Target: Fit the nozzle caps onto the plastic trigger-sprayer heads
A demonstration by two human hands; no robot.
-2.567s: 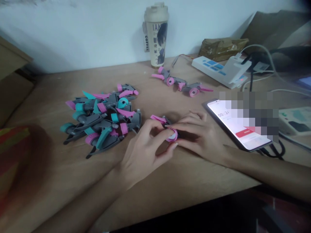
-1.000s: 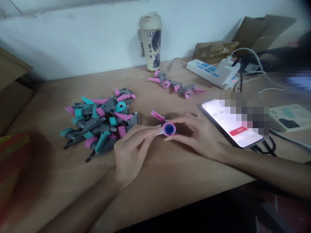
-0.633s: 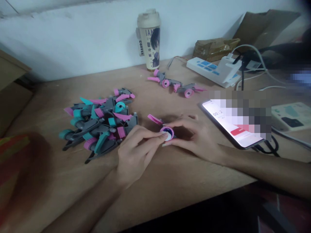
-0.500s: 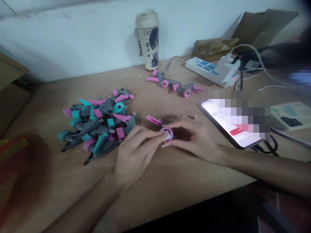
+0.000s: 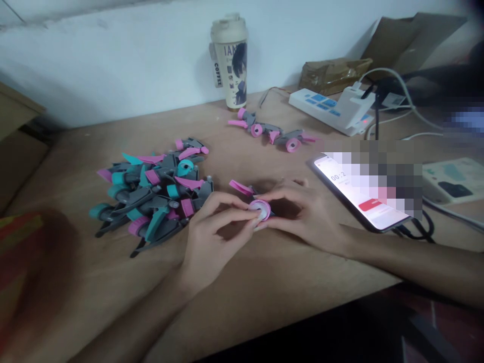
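Note:
A grey spray-trigger head with a pink lever and pink collar lies on the wooden table between my hands. My right hand grips its body from the right. My left hand pinches the pink collar, thumb and forefinger pressing a small pale disc into its opening. A pile of grey trigger heads with pink and teal parts lies to the left of my left hand. Three pink-collared heads lie in a row farther back.
A phone with a lit timer screen lies right of my right hand. A cream coffee tumbler, a white power strip with cables and a brown packet sit along the back wall. A cardboard box is far left.
The collar's opening showed blue a second ago; a pale disc now covers it under my left fingertips. My left thumb has curled in below the collar. My right hand has kept its grip.

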